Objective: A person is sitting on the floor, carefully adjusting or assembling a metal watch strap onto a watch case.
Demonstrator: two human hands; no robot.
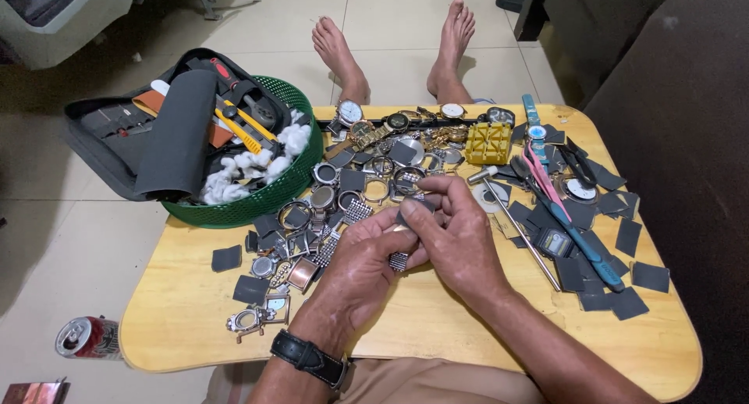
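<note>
Nearest, a black wristwatch (310, 359) sits on the left wrist. Both hands meet over the middle of the wooden table (437, 326): the left hand (360, 265) pinches a small metal watch band piece (399, 261), and the right hand (455, 231) grips its upper end between thumb and fingers. Left of them lies a heap of watch cases (296, 240); to the right, dark square pads (624, 295), a small hammer (511, 221) and a blue-handled tool (581, 240). Farther off stand a yellow block (488, 143), a row of watches (390, 123) and a green basket (269, 189) with cotton. Bare feet (398, 45) rest beyond.
</note>
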